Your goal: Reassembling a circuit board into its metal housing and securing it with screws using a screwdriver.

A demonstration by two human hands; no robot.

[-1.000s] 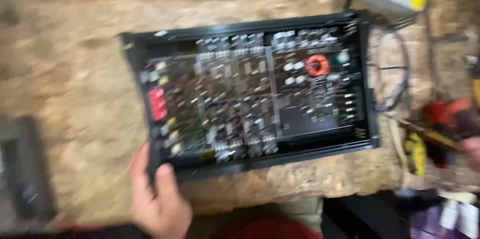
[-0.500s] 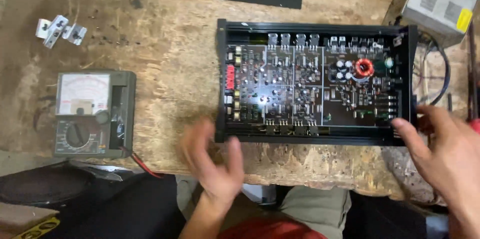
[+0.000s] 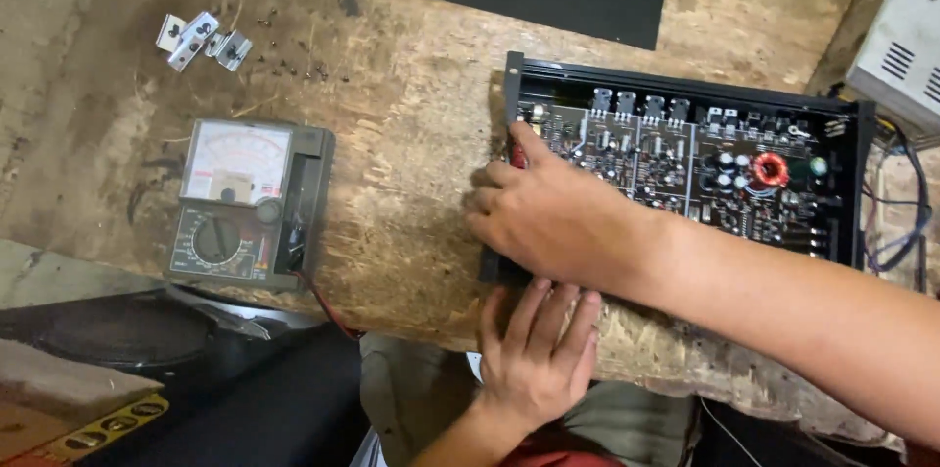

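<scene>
Both hands have moved onto the amplifier's (image 3: 685,168) left end on the tabletop (image 3: 411,134): right hand (image 3: 548,217) lies across the circuit board, fingers loosely spread; left hand (image 3: 534,350) presses flat against its near edge, gripping nothing.

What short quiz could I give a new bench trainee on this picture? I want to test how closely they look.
1. True or false: the right hand lies on the left end of the open amplifier.
2. Which device lies left of the amplifier: A) analog multimeter, B) soldering iron, C) drill?
3. Where does the left hand rest?

Key: 1 true. 2 A. 3 At the amplifier's near edge, fingers up against it.
</scene>
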